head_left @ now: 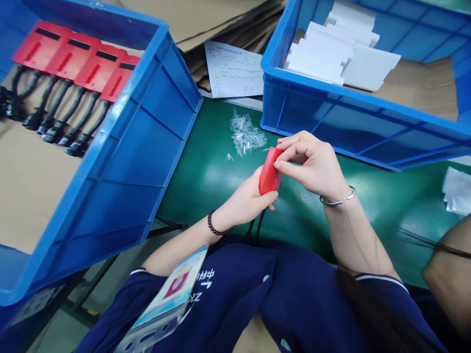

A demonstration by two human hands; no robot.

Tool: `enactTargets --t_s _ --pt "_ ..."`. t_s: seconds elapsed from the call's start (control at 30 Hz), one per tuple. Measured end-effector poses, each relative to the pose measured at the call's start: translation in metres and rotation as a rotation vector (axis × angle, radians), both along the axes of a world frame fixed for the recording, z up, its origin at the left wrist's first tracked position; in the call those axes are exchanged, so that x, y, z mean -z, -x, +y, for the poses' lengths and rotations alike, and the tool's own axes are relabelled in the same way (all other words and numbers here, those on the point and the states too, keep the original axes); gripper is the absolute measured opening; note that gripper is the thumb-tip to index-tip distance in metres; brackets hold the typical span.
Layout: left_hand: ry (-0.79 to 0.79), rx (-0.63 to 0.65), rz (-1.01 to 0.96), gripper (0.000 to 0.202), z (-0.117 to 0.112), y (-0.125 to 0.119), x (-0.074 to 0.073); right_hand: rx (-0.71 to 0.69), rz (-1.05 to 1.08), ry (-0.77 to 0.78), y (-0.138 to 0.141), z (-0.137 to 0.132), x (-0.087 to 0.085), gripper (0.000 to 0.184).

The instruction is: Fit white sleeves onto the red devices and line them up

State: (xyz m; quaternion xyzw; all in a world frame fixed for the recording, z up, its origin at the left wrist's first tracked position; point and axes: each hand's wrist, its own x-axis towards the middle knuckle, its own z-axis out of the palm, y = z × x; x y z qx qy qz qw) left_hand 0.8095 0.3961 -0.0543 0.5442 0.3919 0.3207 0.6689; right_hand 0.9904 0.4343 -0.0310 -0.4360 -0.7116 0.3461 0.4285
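A red plastic device case (268,174) is held on edge above the green table, with black cables dangling beneath it. My left hand (250,196) wraps round its lower end, thumb across the near side. At the upper end, my right hand (309,159) pinches the case's edge between thumb and fingers; whether a small part is also in that pinch is hidden. Just beyond the hands lies a loose pile of small clear plastic pieces (246,135).
On the left, a blue crate (162,108) holds several red devices (84,61) with black cables. Another blue crate (353,120) at back right contains white boxes (331,49). A printed sheet (235,71) lies near flattened cardboard (206,19). Clear bags (458,190) and another person's arm (451,264) are at right.
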Motion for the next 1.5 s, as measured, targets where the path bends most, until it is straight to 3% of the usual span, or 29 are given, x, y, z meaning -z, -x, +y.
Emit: enactTargets --t_s 0.33,0.5,0.67,0.73,0.8,0.93,1.0,1.07,1.17,1.23,1.3,1.37,1.4,1.5 --pt "0.017 0.002 -0.094 0.055 0.001 -0.001 0.004 -0.012 0.009 -0.014 0.003 -0.005 0.001 0.004" --pt "0.007 -0.029 -0.082 0.054 0.002 -0.004 0.009 0.063 -0.151 -0.168 0.012 -0.008 0.01 0.007" --pt "0.028 -0.092 -0.109 0.076 0.001 -0.006 0.013 0.242 -0.315 -0.339 0.022 -0.013 0.018 0.008" --pt "0.039 -0.115 -0.124 0.08 0.001 -0.006 0.015 0.248 -0.268 -0.289 0.026 -0.013 0.021 0.008" --pt "0.056 -0.122 -0.168 0.08 0.001 -0.005 0.017 0.256 -0.087 -0.202 0.026 -0.01 0.024 0.012" --pt "0.119 -0.194 -0.276 0.069 0.005 0.008 0.018 0.349 0.391 -0.124 0.01 0.007 0.045 0.034" --pt "0.162 -0.295 -0.279 0.06 0.008 0.019 0.016 0.43 0.338 -0.168 -0.004 0.015 0.062 0.036" --pt "0.187 -0.394 -0.268 0.056 0.012 0.028 0.013 0.456 0.1 -0.215 -0.016 0.018 0.081 0.029" --pt "0.182 -0.457 -0.283 0.054 0.015 0.036 0.007 0.291 -0.289 -0.205 -0.024 0.013 0.099 0.012" --pt "0.166 -0.457 -0.321 0.05 0.015 0.035 0.002 0.22 -0.406 -0.2 -0.023 0.003 0.098 0.011" --pt "0.135 -0.449 -0.364 0.043 0.013 0.027 -0.003 0.256 -0.423 -0.246 -0.019 -0.01 0.087 0.012" --pt "0.065 -0.424 -0.403 0.035 0.012 0.015 -0.007 0.264 -0.346 -0.269 -0.014 -0.024 0.073 0.017" --pt "0.012 -0.39 -0.414 0.033 0.012 0.007 -0.01 0.203 -0.222 -0.217 -0.011 -0.03 0.067 0.024" --pt "-0.223 -0.117 -0.299 0.038 0.028 -0.019 -0.024 -0.255 0.331 0.259 -0.009 -0.043 0.056 0.047"
